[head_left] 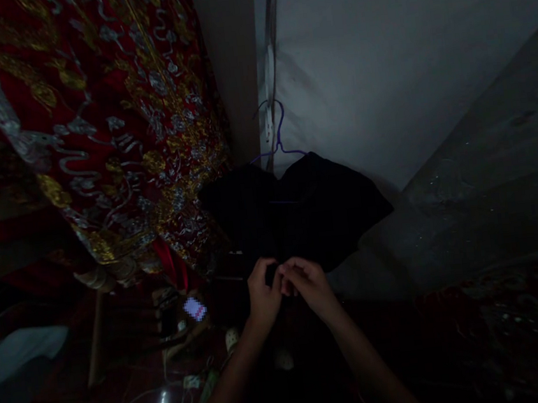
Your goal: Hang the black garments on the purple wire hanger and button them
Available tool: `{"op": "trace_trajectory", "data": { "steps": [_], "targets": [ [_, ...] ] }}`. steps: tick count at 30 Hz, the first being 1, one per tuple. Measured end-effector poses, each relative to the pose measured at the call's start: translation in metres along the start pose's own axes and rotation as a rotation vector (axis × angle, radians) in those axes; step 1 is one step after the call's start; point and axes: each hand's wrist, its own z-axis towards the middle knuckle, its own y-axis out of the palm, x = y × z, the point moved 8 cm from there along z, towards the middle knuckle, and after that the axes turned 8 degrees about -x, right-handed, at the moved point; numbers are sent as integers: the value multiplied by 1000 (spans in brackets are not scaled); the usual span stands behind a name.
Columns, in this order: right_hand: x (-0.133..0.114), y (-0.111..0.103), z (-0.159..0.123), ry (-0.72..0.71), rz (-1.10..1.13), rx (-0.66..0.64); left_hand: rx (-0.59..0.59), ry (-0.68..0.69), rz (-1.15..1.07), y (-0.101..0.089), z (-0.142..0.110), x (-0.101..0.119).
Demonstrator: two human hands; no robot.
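1. The dark black cloth garment hangs at the centre on a thin purple hanger, whose hook rises at twelve o'clock beside a pale wall.
2. Both bare hands are at the garment's six o'clock, in front of its lower middle. The left hand is partly curled, with a small gap between thumb and forefinger; the right hand is more closely bent, thumb near its fingers. Their tips nearly meet. Whether they pinch cloth or some small part, I cannot tell: black on black hides it.
3. The step seems to be fine fingertip work, so light pinches and forearms drawn in towards six o'clock should serve best.
4. Let one hand steady while the other makes the small movements; two hands pulling apart could crease the cloth.
5. Avoid hard tugs towards six o'clock, as the hanger could swing or unhook.
6. The light is poor, so feeling by touch is likely surer than looking.
7. Keep the left elbow away from the red cloth with gold and silver embroidery at ten o'clock; it could snag.
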Motion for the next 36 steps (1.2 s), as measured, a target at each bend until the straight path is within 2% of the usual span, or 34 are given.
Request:
{"op": "trace_trajectory", "data": {
  "steps": [4,6,9,12,14,17,21,23,25,28,32,34,36],
  "targets": [
    [-20,-2,19,-19,41,43,-53,25,23,-2,9,-2],
    [-44,-8,32,-81,67,113,-76,40,51,-3,11,-9],
    [-93,-16,53,-216,78,210,-113,40,96,-3,15,-28],
    [-131,-14,67,-306,86,229,-165,36,123,-4,26,-43],
    [-143,-7,69,-342,55,219,-223,56,120,-6,39,-41],
    [-146,5,66,-370,-26,198,-257,164,51,-20,69,-9],
    [-146,11,66,-386,-153,194,-123,453,-9,-56,113,72],
    [-151,8,66,-435,-207,230,-138,598,24,-63,130,107],
    [-158,3,65,-510,-245,300,-184,697,74,-65,144,130],
    [-159,-4,62,-574,-266,383,-275,768,163,-62,158,139],
    [-153,-10,68,-570,-289,400,-416,778,249,-54,167,131],
    [-149,-12,77,-554,-310,377,-398,797,279,-53,168,132],
    [-138,-17,90,-519,-336,383,-317,830,298,-57,169,137]
  ]
}}
